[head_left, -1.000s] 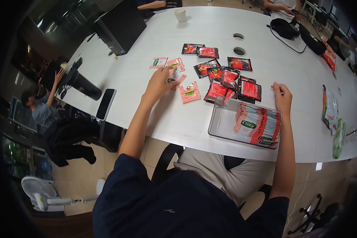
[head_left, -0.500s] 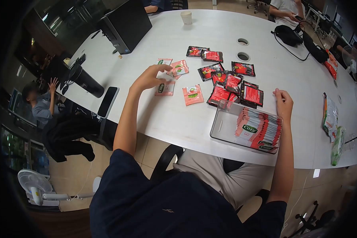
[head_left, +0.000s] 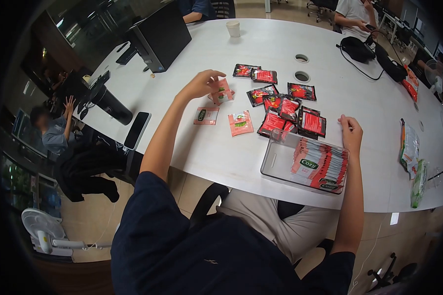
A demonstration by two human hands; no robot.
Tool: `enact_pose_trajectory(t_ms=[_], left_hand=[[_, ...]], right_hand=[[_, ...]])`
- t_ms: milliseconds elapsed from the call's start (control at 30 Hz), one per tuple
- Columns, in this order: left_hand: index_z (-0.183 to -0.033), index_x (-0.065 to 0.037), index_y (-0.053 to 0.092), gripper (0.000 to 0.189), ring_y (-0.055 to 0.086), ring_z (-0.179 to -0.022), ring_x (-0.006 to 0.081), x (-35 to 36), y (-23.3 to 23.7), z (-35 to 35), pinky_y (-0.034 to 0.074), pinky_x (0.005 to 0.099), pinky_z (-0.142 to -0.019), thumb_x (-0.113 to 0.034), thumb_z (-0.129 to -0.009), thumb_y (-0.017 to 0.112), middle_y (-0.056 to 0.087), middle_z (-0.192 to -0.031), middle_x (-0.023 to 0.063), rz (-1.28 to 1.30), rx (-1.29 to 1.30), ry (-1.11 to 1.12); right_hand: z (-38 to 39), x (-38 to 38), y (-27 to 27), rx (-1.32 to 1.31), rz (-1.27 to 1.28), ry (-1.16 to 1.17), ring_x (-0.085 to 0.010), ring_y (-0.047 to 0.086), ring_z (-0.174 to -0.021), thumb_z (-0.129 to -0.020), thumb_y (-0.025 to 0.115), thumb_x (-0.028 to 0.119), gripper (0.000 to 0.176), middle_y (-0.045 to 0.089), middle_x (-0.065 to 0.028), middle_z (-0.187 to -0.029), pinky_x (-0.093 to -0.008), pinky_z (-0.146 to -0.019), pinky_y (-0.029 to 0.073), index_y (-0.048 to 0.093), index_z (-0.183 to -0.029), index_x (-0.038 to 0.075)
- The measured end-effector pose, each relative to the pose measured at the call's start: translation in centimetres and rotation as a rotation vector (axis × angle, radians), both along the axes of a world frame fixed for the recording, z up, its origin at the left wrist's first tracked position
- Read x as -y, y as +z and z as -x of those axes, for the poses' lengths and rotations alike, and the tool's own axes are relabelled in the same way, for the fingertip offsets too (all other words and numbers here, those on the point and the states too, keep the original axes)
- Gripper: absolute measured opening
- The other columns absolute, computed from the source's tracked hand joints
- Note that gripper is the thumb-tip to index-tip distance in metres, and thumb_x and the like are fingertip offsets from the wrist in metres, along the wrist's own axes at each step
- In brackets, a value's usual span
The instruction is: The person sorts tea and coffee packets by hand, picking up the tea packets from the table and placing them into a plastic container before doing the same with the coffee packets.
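Observation:
My left hand reaches over the table with thumb and fingers closed on a pink sachet, which hangs tilted over another pink one. Nearer me lie two more pink sachets, one with a green label and one showing a green fruit picture. My right hand rests on the table with its fingers loosely curled and nothing seen in them. Beside its wrist stands a clear plastic box with a row of upright pink Cozy sachets. Several black-and-red packets lie scattered beyond the box.
On the left stand a black computer case and a black tumbler, near a phone. A paper cup is at the back. Black bags with a cable and snack packs lie right. Other people sit around.
My left hand has moved away from me and slightly right, and its fingers have closed on a pink sachet that is now tilted. The right hand keeps its place beside the box.

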State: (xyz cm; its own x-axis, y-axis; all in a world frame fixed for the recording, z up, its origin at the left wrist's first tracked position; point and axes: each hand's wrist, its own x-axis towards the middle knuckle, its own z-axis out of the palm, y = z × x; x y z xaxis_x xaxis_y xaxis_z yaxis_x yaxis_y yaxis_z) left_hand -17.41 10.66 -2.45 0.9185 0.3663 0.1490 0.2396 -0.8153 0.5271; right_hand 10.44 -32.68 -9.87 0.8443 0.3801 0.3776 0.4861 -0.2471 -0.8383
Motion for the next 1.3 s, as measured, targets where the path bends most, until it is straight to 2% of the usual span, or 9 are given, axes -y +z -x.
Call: enact_pose_trajectory(t_ms=[133,233,333,600,867,933,1033,1133,1300], left_hand=[[-0.120,-0.009,0.070,0.043,0.063,-0.103,0.0226,3.7,2.7,4.1,0.052,0.0357,-0.089,-0.002,-0.078,0.076,0.065,-0.105,0.0069,0.141,0.224,0.077],[-0.119,-0.009,0.071,0.037,0.063,-0.104,0.0204,6.5,3.4,8.3,0.050,0.0346,-0.089,-0.009,-0.082,0.077,0.066,-0.112,0.0059,-0.089,0.056,-0.026],[-0.117,-0.009,0.071,0.032,0.063,-0.106,0.0200,9.1,3.3,11.1,0.049,0.0359,-0.088,-0.017,-0.087,0.075,0.067,-0.115,0.0063,0.019,-0.018,-0.004],[-0.141,-0.011,0.055,0.057,0.059,-0.121,0.0264,6.5,0.0,11.1,0.046,0.0401,-0.102,-0.025,-0.090,0.075,0.064,-0.129,0.0135,0.024,-0.099,0.146],[-0.138,-0.004,0.054,0.060,0.066,-0.102,0.0258,7.0,0.8,9.9,0.053,0.0358,-0.091,-0.006,-0.082,0.075,0.059,-0.121,0.0149,0.058,-0.165,0.074],[-0.134,-0.004,0.055,0.058,0.068,-0.083,0.0188,7.1,0.8,10.0,0.056,0.0302,-0.076,-0.002,-0.080,0.075,0.060,-0.120,0.0124,0.447,-0.004,0.042],[-0.131,-0.006,0.057,0.053,0.068,-0.073,0.0154,7.7,0.8,9.6,0.056,0.0263,-0.067,-0.001,-0.081,0.073,0.061,-0.119,0.0094,0.638,0.105,-0.062],[-0.134,-0.005,0.055,0.055,0.066,-0.077,0.0121,10.5,3.6,8.2,0.056,0.0288,-0.072,0.000,-0.082,0.071,0.062,-0.115,0.0126,0.683,-0.092,-0.096],[-0.140,-0.006,0.052,0.064,0.065,-0.103,0.0221,11.5,3.2,6.7,0.053,0.0344,-0.090,-0.004,-0.080,0.073,0.062,-0.120,0.0141,0.148,-0.370,-0.137]], right_hand=[[0.1,0.0,0.3,0.000,0.013,-0.010,-0.0113,0.050,-0.073,-0.096,0.066,0.027,0.030,0.064,-0.0035,-0.078,-0.0273,-0.068,0.042,0.072,-0.087,-0.001],[0.1,-0.1,0.0,0.010,0.012,0.005,-0.0117,0.050,-0.072,-0.096,0.066,0.026,0.030,0.063,-0.0041,-0.078,-0.0277,-0.068,0.042,0.072,-0.087,-0.002],[-0.2,0.0,-0.3,0.026,0.034,0.009,-0.0120,0.050,-0.071,-0.096,0.066,0.026,0.029,0.064,-0.0043,-0.078,-0.0277,-0.068,0.043,0.072,-0.087,-0.001],[-0.4,0.0,-0.5,0.033,0.033,0.006,-0.0116,0.052,-0.071,-0.096,0.067,0.027,0.029,0.064,-0.0039,-0.078,-0.0275,-0.068,0.044,0.073,-0.087,0.000],[0.0,0.0,-0.1,0.032,0.021,0.001,-0.0118,0.052,-0.071,-0.096,0.067,0.027,0.029,0.064,-0.0044,-0.077,-0.0275,-0.069,0.044,0.073,-0.087,-0.001],[0.0,0.0,-0.1,0.043,0.018,-0.005,-0.0120,0.052,-0.071,-0.096,0.066,0.027,0.030,0.064,-0.0045,-0.076,-0.0276,-0.068,0.044,0.073,-0.087,-0.001],[0.1,-0.1,-0.1,0.024,0.023,-0.001,-0.0121,0.052,-0.070,-0.095,0.067,0.027,0.030,0.064,-0.0050,-0.077,-0.0277,-0.068,0.044,0.073,-0.087,-0.001],[0.2,0.0,0.1,0.021,0.028,-0.006,-0.0122,0.052,-0.070,-0.095,0.067,0.027,0.030,0.065,-0.0056,-0.077,-0.0280,-0.068,0.044,0.073,-0.087,-0.001],[-0.1,0.0,-0.2,0.025,0.023,0.008,-0.0125,0.052,-0.070,-0.095,0.067,0.027,0.030,0.066,-0.0060,-0.079,-0.0286,-0.069,0.045,0.073,-0.087,-0.001]])
